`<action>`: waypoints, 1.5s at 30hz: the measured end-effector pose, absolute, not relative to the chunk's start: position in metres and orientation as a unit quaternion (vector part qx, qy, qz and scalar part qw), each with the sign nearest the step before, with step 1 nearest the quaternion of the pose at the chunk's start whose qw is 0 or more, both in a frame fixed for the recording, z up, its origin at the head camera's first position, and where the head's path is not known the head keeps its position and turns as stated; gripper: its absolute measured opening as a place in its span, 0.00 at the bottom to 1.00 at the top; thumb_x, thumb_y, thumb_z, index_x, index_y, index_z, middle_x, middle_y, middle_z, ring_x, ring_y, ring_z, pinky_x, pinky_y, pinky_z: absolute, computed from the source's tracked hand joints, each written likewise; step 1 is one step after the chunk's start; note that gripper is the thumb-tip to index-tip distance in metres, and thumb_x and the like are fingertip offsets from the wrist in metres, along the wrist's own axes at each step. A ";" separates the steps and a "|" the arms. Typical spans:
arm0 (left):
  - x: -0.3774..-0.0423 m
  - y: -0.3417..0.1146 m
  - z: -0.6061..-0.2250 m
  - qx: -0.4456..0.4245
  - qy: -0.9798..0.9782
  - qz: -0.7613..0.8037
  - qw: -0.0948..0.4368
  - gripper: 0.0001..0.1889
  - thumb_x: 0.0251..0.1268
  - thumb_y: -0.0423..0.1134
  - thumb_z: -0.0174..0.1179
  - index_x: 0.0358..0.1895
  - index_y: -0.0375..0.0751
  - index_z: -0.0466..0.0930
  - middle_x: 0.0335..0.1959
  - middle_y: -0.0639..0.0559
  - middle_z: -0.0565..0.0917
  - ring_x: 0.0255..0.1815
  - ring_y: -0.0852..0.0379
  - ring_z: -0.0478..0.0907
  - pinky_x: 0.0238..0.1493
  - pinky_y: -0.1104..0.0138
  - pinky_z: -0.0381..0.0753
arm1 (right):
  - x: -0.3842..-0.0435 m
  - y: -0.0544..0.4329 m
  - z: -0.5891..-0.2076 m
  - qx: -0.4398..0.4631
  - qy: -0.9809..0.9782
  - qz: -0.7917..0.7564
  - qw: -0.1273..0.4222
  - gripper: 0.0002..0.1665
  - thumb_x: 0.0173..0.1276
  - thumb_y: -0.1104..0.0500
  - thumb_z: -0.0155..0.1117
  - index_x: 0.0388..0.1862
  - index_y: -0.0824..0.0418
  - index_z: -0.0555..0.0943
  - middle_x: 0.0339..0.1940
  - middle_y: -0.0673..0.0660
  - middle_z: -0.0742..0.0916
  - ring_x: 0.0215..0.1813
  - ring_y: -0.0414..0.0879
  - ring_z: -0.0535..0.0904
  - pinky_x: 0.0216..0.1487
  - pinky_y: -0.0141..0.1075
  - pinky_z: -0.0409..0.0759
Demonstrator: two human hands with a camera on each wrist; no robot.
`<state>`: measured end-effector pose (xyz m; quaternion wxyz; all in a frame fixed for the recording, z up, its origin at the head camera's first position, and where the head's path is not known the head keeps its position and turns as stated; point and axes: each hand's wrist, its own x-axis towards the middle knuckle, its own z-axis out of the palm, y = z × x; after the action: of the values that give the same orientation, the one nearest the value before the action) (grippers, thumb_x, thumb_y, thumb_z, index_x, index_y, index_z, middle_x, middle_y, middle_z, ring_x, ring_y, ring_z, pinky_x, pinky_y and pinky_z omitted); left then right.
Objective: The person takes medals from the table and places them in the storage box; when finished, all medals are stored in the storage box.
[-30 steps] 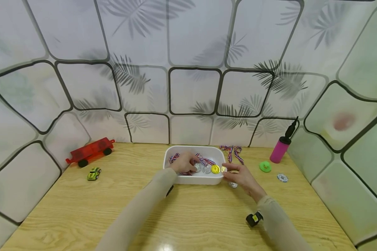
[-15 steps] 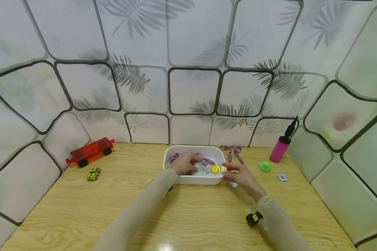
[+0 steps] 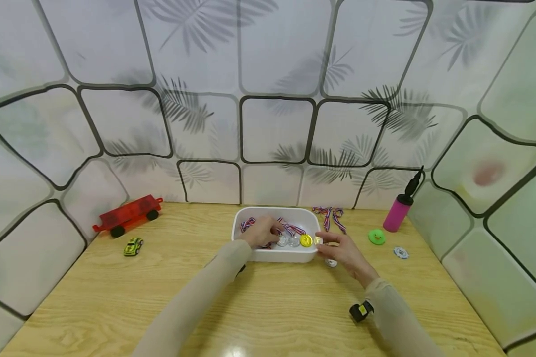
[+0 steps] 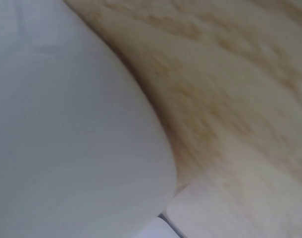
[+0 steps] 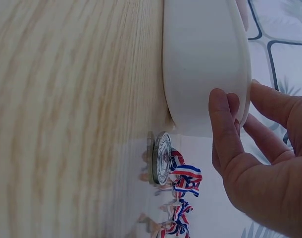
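Note:
In the head view, my left hand [image 3: 262, 232] reaches into a white tray [image 3: 286, 256], fingers bent down beside a silver medal [image 3: 282, 241]. Whether the fingertips still pinch its edge is too small to tell. To its right are another silver medal [image 3: 294, 241] and a gold medal [image 3: 305, 240], with striped ribbons [image 3: 291, 228] behind. My right hand [image 3: 343, 250] grips the tray's right end, next to a second gold medal [image 3: 318, 240]; in the right wrist view its fingers [image 5: 224, 124] lie against the outer wall. The left wrist view is filled by a pale, blurred surface.
Outside the tray are a silver medal [image 5: 163, 157] and striped ribbons [image 3: 328, 217]. On the right stand a pink pump [image 3: 398, 213], a green rubber duck [image 3: 377, 237] and a poker chip [image 3: 401, 253]. A red trailer [image 3: 131, 214] and a toy car [image 3: 133, 246] sit at left.
The silver medal by my left fingertips has shifted slightly toward the front and lies flatter, showing more of its face. My right hand stays in place on the tray.

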<state>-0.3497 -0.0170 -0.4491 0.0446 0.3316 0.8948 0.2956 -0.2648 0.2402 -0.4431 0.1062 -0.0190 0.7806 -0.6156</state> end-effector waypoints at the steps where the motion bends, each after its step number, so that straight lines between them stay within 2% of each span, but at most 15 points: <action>1: -0.350 -0.018 -0.449 0.334 0.893 0.299 0.037 0.15 0.55 0.27 0.67 0.48 0.35 0.86 0.31 0.46 0.87 0.27 0.62 0.75 0.32 0.72 0.77 | -0.265 0.240 -0.443 -0.016 0.779 -0.618 0.106 0.31 0.69 0.66 0.63 0.69 0.72 0.68 0.55 0.66 0.74 0.43 0.42 0.82 0.52 0.38 0.84; 8: -0.348 -0.026 -0.446 0.321 0.876 0.359 0.022 0.13 0.58 0.27 0.66 0.47 0.34 0.85 0.35 0.45 0.87 0.34 0.60 0.79 0.38 0.72 0.79 | -0.265 0.240 -0.444 -0.026 0.776 -0.621 0.106 0.31 0.69 0.66 0.63 0.69 0.73 0.67 0.53 0.64 0.75 0.43 0.43 0.82 0.53 0.39 0.84; 14: -0.343 -0.037 -0.437 0.312 0.863 0.397 0.022 0.12 0.61 0.32 0.66 0.48 0.35 0.85 0.34 0.47 0.86 0.32 0.62 0.77 0.36 0.72 0.78 | -0.265 0.242 -0.446 -0.024 0.775 -0.623 0.104 0.31 0.69 0.67 0.63 0.69 0.72 0.68 0.49 0.61 0.75 0.43 0.43 0.82 0.54 0.40 0.83; 20: -0.334 -0.052 -0.429 0.298 0.857 0.421 -0.003 0.11 0.62 0.36 0.67 0.46 0.37 0.86 0.30 0.51 0.86 0.28 0.64 0.77 0.34 0.71 0.77 | -0.265 0.246 -0.448 -0.035 0.771 -0.629 0.100 0.31 0.69 0.66 0.63 0.69 0.72 0.68 0.48 0.60 0.75 0.45 0.43 0.81 0.53 0.39 0.84; 26: -0.324 -0.072 -0.425 0.265 0.849 0.457 0.009 0.13 0.63 0.40 0.67 0.47 0.37 0.85 0.33 0.51 0.86 0.32 0.64 0.79 0.38 0.71 0.78 | -0.263 0.251 -0.450 -0.049 0.776 -0.620 0.101 0.30 0.70 0.64 0.63 0.69 0.71 0.69 0.49 0.62 0.76 0.46 0.44 0.80 0.53 0.41 0.84; 29: -0.320 -0.082 -0.424 0.258 0.838 0.480 0.012 0.11 0.62 0.38 0.67 0.45 0.39 0.86 0.34 0.49 0.87 0.33 0.58 0.81 0.38 0.70 0.80 | -0.263 0.254 -0.450 -0.056 0.779 -0.617 0.101 0.30 0.70 0.63 0.62 0.69 0.71 0.68 0.51 0.62 0.77 0.47 0.44 0.80 0.53 0.42 0.84; 33: -0.316 -0.095 -0.427 0.245 0.823 0.512 0.019 0.08 0.63 0.36 0.66 0.43 0.40 0.86 0.36 0.41 0.87 0.35 0.46 0.83 0.35 0.68 0.82 | -0.263 0.260 -0.452 -0.063 0.777 -0.617 0.108 0.31 0.71 0.63 0.61 0.70 0.71 0.67 0.53 0.63 0.78 0.48 0.48 0.81 0.53 0.41 0.84; 35: -0.315 -0.103 -0.429 0.229 0.820 0.524 0.021 0.08 0.64 0.38 0.66 0.43 0.39 0.87 0.36 0.38 0.87 0.34 0.45 0.82 0.33 0.68 0.81 | -0.263 0.263 -0.453 -0.063 0.774 -0.620 0.110 0.31 0.72 0.62 0.61 0.70 0.71 0.67 0.53 0.62 0.79 0.49 0.49 0.82 0.53 0.41 0.84; 39: -0.313 -0.118 -0.432 0.187 0.808 0.558 0.016 0.11 0.65 0.40 0.66 0.45 0.36 0.86 0.32 0.40 0.84 0.28 0.53 0.78 0.26 0.70 0.74 | -0.263 0.271 -0.454 -0.056 0.769 -0.627 0.110 0.30 0.72 0.61 0.60 0.69 0.74 0.67 0.56 0.61 0.83 0.49 0.44 0.83 0.52 0.38 0.84; 41: -0.312 -0.124 -0.433 0.170 0.801 0.574 0.015 0.12 0.65 0.40 0.65 0.45 0.35 0.85 0.28 0.45 0.83 0.26 0.57 0.75 0.24 0.71 0.71 | -0.263 0.276 -0.455 -0.052 0.770 -0.627 0.108 0.30 0.73 0.60 0.60 0.67 0.75 0.68 0.57 0.61 0.84 0.49 0.41 0.83 0.51 0.36 0.84; 45: -0.309 -0.136 -0.437 0.145 0.797 0.586 0.016 0.13 0.64 0.39 0.66 0.45 0.32 0.84 0.24 0.53 0.81 0.24 0.58 0.73 0.22 0.72 0.68 | -0.263 0.286 -0.454 -0.048 0.785 -0.609 0.104 0.29 0.72 0.59 0.61 0.66 0.76 0.70 0.57 0.62 0.84 0.48 0.40 0.82 0.48 0.35 0.84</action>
<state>-0.3092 -0.1357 -0.4366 0.0156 0.1451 0.7974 0.5856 -0.2629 0.2861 -0.4539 0.1037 -0.0478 0.7852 -0.6086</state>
